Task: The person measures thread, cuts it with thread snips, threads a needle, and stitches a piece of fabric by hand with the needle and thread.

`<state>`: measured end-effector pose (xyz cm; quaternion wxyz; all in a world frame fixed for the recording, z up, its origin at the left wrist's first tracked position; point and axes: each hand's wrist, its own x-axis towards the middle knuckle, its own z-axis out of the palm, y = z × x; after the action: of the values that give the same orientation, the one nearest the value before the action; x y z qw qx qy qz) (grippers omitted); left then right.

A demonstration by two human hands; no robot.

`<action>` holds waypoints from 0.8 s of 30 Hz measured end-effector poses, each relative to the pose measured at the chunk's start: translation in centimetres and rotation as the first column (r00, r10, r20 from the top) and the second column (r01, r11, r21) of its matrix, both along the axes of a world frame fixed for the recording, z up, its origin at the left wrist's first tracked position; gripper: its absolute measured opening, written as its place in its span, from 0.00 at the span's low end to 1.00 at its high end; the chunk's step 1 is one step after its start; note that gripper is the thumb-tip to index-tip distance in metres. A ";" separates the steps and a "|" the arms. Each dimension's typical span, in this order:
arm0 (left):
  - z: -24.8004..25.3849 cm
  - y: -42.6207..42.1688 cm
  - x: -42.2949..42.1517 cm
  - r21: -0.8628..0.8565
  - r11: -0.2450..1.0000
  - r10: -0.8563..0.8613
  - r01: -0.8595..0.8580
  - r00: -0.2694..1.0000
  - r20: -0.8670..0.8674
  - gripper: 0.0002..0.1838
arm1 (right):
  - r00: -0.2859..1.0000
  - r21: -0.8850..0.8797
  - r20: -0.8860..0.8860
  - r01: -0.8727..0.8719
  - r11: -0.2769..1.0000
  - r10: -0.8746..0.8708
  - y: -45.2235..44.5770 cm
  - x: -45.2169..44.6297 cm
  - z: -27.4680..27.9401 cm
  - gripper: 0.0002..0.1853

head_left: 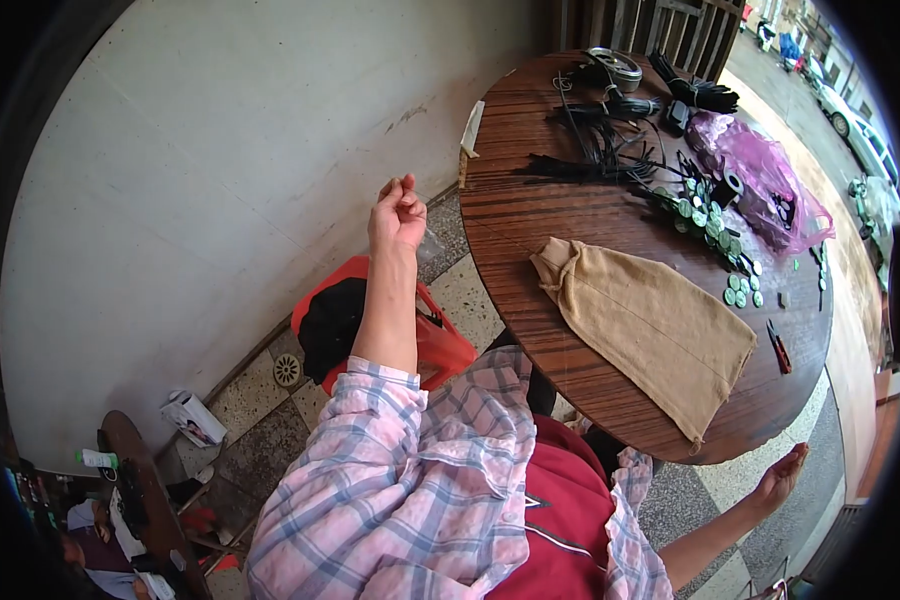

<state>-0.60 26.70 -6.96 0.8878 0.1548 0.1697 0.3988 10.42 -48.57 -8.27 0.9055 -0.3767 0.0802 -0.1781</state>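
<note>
My left hand (400, 215) is raised beside the left edge of the table, its fingers curled together in a pinch. Whatever they hold, if anything, is too small to make out. Out past the table's near right edge is my right hand (778, 482), also with fingers drawn together; I cannot see what is between them. A tan cloth sleeve (655, 325), gathered at its far left end, lies flat on the tabletop between the two hands. Red-and-black pliers (779, 348) rest to the right of the cloth.
The round wooden table (510, 215) bears bundles of black cords (610, 150), green discs (740, 290), a purple plastic bag (760, 180) and a round metal tin (615, 68). A red stool (440, 350) with black cloth (332, 325) stands by the wall. Another person (100, 545) sits at lower left.
</note>
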 end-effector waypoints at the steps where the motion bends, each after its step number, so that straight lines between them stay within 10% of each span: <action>1: 0.1 0.0 0.0 0.001 1.000 0.002 -0.002 1.000 -0.005 0.04 | 0.998 -0.014 -0.037 0.045 0.999 -0.045 0.2 -0.1 0.2 0.15; 10: 0.3 -0.2 0.0 0.003 1.000 -0.007 0.007 1.000 -0.011 0.04 | 0.757 0.134 0.399 -0.607 0.784 0.518 -2.6 1.2 -1.9 0.15; 16: 0.3 0.0 -0.1 -0.001 1.000 0.003 -0.003 1.000 -0.016 0.04 | 0.966 -0.025 0.202 -0.162 0.986 0.164 -2.4 1.0 -1.7 0.16; 22: 0.2 0.0 0.0 0.002 1.000 -0.002 0.002 1.000 -0.022 0.03 | 0.999 0.010 0.035 -0.025 1.000 0.025 -1.0 0.8 -0.7 0.18; 24: 0.2 -0.1 0.0 0.003 1.000 -0.002 0.002 1.000 -0.018 0.03 | 0.949 -0.029 0.162 -0.268 0.963 0.269 -4.2 1.5 -2.7 0.17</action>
<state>-0.64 26.65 -6.72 0.8865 0.1597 0.1770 0.3967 11.95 -52.74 -10.92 0.9236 -0.3711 -0.0475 -0.0839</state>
